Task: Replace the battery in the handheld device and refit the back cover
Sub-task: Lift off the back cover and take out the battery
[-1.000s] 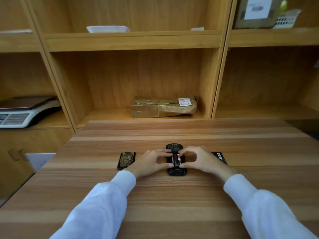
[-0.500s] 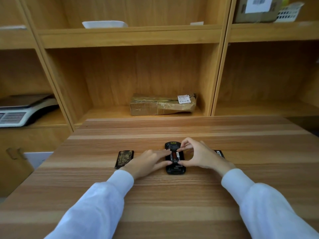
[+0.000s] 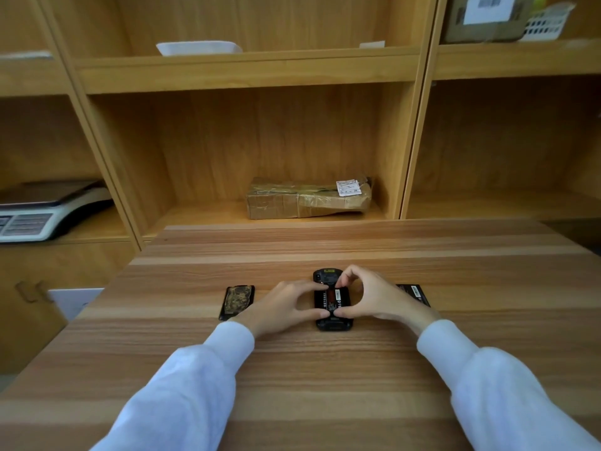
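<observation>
The black handheld device lies face down in the middle of the wooden table, its back open. A battery with a red and white label sits in its bay. My left hand rests on the device's left side, fingertips touching the battery's left edge. My right hand pinches the battery, forefinger at its far end and thumb at its near end. The back cover, with a camouflage pattern, lies flat to the left. Another black battery lies to the right, partly hidden behind my right hand.
Wooden shelving stands behind the table. A taped cardboard parcel lies on the middle shelf, a weighing scale on the left shelf, a white tray above, and a box with a white basket at top right.
My right hand has turned from lying over the device's right side to a pinch across the battery's ends. The left fingers have closed in on the battery's left edge. The camera has tilted slightly.
</observation>
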A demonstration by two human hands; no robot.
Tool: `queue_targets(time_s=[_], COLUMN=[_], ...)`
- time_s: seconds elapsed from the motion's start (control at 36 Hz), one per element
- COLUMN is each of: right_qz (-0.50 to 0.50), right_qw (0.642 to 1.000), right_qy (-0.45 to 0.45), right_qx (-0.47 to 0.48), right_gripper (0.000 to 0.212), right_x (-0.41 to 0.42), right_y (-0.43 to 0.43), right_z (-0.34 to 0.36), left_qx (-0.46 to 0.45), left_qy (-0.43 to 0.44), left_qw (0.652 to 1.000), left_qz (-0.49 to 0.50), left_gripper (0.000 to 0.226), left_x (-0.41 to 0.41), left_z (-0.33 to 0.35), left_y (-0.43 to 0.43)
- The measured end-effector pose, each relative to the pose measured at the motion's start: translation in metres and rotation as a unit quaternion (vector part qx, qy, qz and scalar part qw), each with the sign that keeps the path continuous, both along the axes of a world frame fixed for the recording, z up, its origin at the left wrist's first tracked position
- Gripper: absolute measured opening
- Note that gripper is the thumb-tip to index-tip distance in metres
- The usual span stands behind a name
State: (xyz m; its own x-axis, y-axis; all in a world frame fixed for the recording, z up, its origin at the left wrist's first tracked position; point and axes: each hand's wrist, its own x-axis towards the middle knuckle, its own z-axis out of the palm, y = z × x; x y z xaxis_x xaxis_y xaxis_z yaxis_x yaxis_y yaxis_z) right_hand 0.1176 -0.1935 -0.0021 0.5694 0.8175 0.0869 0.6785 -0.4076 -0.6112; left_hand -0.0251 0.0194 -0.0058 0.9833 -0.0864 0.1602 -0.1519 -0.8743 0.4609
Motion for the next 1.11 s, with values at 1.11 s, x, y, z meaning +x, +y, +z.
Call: queue_targets(time_s=[1.11], right_qz=[0.067], right_qw=[0.990], right_qy=[-0.104], right_qx=[-0.064], right_gripper=[0.056], right_x=[-0.031], right_y=[0.100], right_z=[0.003], left_qx=[-0.085], left_qy=[0.037], left_qw=[0.990], left_qz=[0.102], left_gripper=[0.065], left_x=[-0.034], left_z=[-0.010], left_y=[0.080])
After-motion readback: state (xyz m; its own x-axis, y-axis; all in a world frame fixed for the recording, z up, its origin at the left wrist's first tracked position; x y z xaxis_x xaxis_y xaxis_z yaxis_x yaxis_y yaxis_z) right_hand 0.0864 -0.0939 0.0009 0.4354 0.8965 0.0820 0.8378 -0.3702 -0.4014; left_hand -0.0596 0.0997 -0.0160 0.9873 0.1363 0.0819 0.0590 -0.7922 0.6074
